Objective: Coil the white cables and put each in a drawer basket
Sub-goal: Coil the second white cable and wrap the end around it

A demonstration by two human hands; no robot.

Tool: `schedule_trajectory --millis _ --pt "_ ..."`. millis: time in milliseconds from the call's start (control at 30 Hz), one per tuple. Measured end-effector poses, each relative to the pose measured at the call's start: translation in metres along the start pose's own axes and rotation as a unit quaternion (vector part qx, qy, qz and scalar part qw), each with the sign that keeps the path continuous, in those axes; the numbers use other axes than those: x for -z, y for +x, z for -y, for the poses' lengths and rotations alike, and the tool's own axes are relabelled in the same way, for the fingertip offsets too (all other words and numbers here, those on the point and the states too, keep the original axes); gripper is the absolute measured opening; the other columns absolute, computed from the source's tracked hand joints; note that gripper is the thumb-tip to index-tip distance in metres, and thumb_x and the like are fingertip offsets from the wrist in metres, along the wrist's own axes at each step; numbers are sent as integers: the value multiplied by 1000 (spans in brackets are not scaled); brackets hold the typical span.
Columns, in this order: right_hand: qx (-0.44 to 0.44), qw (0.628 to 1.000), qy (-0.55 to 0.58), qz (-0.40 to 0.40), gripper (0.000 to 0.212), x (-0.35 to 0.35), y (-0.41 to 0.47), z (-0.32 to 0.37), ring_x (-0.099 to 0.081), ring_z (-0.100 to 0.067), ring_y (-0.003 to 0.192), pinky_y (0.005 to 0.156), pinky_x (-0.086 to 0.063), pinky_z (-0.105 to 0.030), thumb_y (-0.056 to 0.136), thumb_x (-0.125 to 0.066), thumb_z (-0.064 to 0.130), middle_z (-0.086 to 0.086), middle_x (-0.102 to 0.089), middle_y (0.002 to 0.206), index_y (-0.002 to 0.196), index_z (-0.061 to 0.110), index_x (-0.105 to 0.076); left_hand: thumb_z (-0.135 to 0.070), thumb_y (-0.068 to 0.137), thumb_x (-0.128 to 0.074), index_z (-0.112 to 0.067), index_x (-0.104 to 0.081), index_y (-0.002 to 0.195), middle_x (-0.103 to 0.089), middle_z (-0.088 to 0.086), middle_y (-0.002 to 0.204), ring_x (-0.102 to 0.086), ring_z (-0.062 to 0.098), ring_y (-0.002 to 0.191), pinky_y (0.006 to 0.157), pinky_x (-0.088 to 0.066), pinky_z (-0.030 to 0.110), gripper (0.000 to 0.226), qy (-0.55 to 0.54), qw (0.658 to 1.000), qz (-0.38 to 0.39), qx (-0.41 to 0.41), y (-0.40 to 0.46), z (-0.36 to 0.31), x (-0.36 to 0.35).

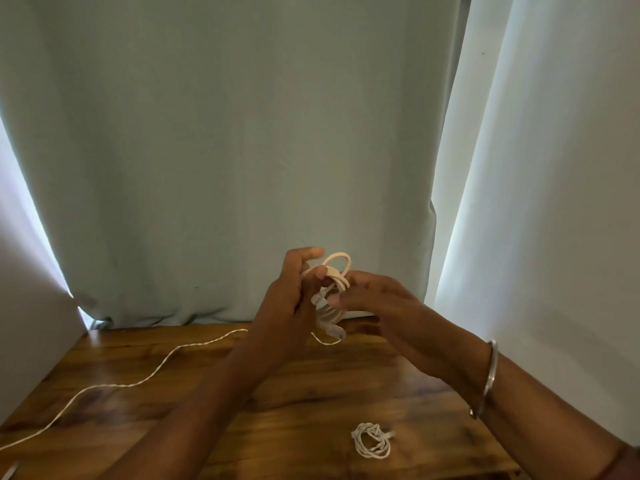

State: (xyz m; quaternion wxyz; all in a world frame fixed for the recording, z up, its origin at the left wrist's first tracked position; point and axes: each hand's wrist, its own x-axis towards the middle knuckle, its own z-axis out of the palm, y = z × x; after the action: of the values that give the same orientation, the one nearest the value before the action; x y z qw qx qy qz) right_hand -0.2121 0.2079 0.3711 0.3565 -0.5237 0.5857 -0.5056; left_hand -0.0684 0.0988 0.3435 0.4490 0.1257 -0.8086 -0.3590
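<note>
Both hands are raised above the far edge of the wooden table (298, 393) and hold one white cable bundle (334, 271) between them. My left hand (289, 306) grips the loops, its thumb pressed on the top turns. My right hand (381, 303) pinches the bundle from the right side. A clear plug end (335, 330) hangs below the bundle. A second white cable (372, 445) lies coiled on the table at the near right. A long loose white cable (138, 382) trails across the table to the left edge. No drawer basket is in view.
A pale green curtain (242, 150) hangs right behind the table. White walls (554, 202) close in on the right and left. A metal bangle (485, 379) sits on my right wrist.
</note>
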Motion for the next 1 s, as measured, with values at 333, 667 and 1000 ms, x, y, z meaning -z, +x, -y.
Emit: schedule_trajectory --millis 333,667,1000 --pt "258 828 -401 -296 53 -13 3 -28 -62 -11 67 67 -59 -47 86 -54 73 4 -70 80 86 23 -75 -26 106 -39 -31 -64 112 -74 -17 92 -72 2 94 80 -54 11 26 26 998 -40 -31 0 3 -11" --pt "407 799 -306 -319 29 -11 10 -32 -74 -12 84 79 -64 -37 99 -61 40 -5 -80 92 105 15 -73 -36 107 -32 -13 -57 118 -60 -10 72 -63 2 64 55 -45 10 35 98 994 -41 -28 10 9 -6" --pt "304 883 -191 -304 12 -24 2 -23 -69 3 94 83 -58 -19 93 -65 44 35 -66 94 100 34 -68 -45 99 -42 -15 -39 118 -55 -1 72 -58 4 58 54 -48 16 35 25 997 -45 65 17 25 4"
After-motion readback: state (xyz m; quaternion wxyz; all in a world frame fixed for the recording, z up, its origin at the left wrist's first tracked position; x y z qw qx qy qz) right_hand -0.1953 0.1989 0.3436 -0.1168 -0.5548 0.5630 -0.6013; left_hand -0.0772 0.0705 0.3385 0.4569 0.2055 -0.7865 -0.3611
